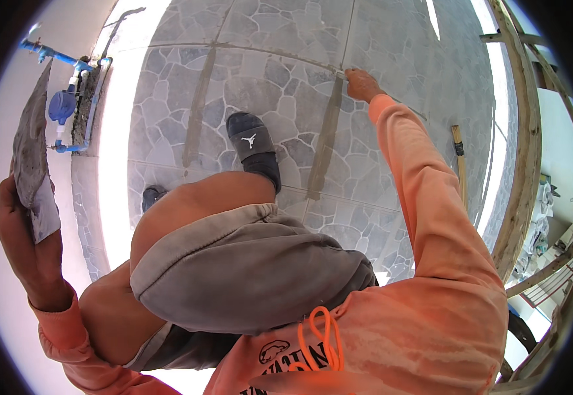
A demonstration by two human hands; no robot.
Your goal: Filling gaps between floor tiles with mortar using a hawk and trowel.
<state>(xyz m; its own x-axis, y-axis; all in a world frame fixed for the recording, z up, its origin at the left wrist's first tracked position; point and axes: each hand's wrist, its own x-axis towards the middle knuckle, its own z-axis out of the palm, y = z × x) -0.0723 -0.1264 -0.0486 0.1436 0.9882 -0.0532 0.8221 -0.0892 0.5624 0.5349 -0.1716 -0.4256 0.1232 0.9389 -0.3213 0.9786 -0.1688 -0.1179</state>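
My left hand (28, 237) is closed around the lower end of a flat, pale piece (44, 214) on the left side. Thick grey paste (31, 141) coats the piece up to its pointed top. Far out on the floor, my right hand (363, 85) presses its curled fingers down where tile joints cross. A small whitish edge shows at its fingertips, too small to name. Stone-patterned grey tiles (253, 95) lie under it. Dark smeared bands of grout (327, 135) run along the joints towards me.
My slippered foot (249, 137) stands on the tiles between the bands. Blue pipes and a round blue meter (62, 106) are fixed by the left wall. A wooden-handled brush (458, 148) lies on the right, near a long timber pole (522, 131).
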